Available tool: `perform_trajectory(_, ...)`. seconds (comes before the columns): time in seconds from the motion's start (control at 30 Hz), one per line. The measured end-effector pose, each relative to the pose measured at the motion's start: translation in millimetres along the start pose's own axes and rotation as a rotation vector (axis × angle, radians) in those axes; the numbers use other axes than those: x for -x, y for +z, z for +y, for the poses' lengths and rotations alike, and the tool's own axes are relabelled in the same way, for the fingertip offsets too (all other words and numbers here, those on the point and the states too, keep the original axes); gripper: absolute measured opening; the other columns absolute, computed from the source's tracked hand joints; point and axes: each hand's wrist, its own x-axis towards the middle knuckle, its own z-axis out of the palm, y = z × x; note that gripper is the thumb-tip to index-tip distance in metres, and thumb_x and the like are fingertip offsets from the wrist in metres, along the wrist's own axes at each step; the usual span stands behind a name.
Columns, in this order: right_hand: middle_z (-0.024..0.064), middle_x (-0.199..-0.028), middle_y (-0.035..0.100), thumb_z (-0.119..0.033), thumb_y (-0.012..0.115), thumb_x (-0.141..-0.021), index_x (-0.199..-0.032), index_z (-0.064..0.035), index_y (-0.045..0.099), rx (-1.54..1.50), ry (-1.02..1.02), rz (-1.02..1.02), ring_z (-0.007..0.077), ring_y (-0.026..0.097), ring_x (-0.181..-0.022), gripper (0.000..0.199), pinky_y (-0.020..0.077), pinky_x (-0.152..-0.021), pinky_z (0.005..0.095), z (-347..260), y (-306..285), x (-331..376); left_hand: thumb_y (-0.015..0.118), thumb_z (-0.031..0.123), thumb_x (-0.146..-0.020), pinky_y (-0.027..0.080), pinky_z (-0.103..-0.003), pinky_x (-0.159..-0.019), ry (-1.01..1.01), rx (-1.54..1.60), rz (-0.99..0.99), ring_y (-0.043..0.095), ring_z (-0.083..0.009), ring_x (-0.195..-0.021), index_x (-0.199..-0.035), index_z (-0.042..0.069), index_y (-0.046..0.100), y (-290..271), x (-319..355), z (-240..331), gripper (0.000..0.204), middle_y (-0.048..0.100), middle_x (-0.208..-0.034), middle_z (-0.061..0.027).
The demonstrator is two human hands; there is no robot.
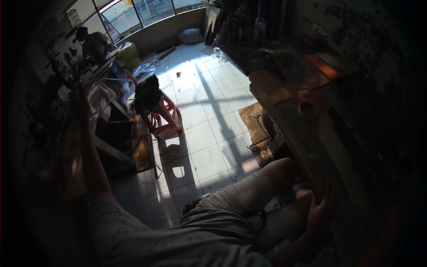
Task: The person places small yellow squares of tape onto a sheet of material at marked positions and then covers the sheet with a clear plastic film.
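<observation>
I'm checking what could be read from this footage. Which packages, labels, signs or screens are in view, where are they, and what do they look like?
No label, sign or screen can be made out.
Plastic bottle: far end of the right workbench, upright, clear, label unclear.
Clear plastic wrap: crumpled on the tiled floor near the window.
Tape roll: on the workbench, round, yellowish.

Sunlit white tiled floor (209, 133) at centre. Red plastic stool (165, 122) at 10 o'clock of centre, dark bundle (147, 93) on top. Roll of tape (308, 110) on wooden shelf at 3 o'clock. Grey sack (191, 35) under windows (147, 11) at 12. Another person (94, 44) at 11.
</observation>
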Motion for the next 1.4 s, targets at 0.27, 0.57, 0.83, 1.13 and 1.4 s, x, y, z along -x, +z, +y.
perform_trajectory(0.27, 0.0084, -0.165, 0.048, -0.011, 0.082, -0.085, -0.16, -0.0121, 0.047, 0.021, 0.043, 0.001, 0.0332, 0.039, -0.156, 0.084, 0.0291, -0.128, 0.0566, -6.8, -4.9, 0.6, 0.061, 0.02, -0.109, 0.056, -0.041, -0.096, 0.387, 0.243, -0.035, 0.069, -0.0308, -0.123, -0.13, 0.009, 0.07, 131.5, -59.6, 187.9, 0.026, 0.072, -0.126, -0.0149)
perform_trajectory(0.57, 0.0117, -0.167, 0.045, -0.047, 0.089, -0.081, -0.16, -0.009, 0.047, -0.116, 0.004, 0.047, 0.0371, 0.037, -0.157, 0.097, 0.0309, -0.126, 0.0587, 5.0, -14.7, 4.6, 0.061, 0.018, -0.107, 0.056, -0.033, -0.091, 0.525, 1.01, -0.259, 0.074, -0.0225, -0.103, -0.126, 0.006, 0.072, 134.0, -117.0, 521.5, 0.025, 0.075, -0.119, -0.0113)
perform_trajectory(0.83, 0.0266, -0.178, 0.008, -0.075, 0.079, -0.081, -0.173, -0.0131, 0.011, -0.556, -0.118, 0.334, 0.0474, 0.011, -0.164, 0.13, 0.0175, -0.127, 0.0678, -72.6, -76.5, -5.0, 0.079, 0.006, -0.09, 0.059, -0.034, -0.063, 1.154, 1.403, -0.497, 0.077, -0.0235, -0.078, -0.107, 0.003, 0.075, -114.9, 48.1, 668.8, 0.018, 0.075, -0.093, -0.0104)
perform_trajectory(1.13, 0.0156, -0.111, 0.079, -0.008, 0.066, -0.105, -0.13, -0.0004, 0.069, -0.551, 0.208, 0.05, 0.0231, 0.08, -0.095, 0.026, 0.0638, -0.073, 0.034, -46.4, -193.0, 21.9, 0.082, 0.007, -0.086, 0.059, -0.033, -0.055, 1.186, 2.066, -0.538, 0.074, -0.0195, -0.069, -0.121, 0.004, 0.07, -150.1, 123.1, 743.5, 0.037, 0.067, -0.088, -0.0047)
perform_trajectory(1.4, 0.0056, -0.108, 0.072, -0.017, 0.059, -0.108, -0.128, -0.0026, 0.066, -0.233, 0.702, 0.302, 0.01, 0.069, -0.092, 0.026, 0.0561, -0.078, 0.0287, 183.5, -365.2, 87.8, 0.087, 0.016, -0.085, 0.058, -0.043, -0.092, 0.913, 1.548, -0.724, 0.071, -0.0305, -0.107, -0.131, 0.009, 0.067, -66.3, 151.9, 751.1, 0.051, 0.07, -0.126, -0.0107)
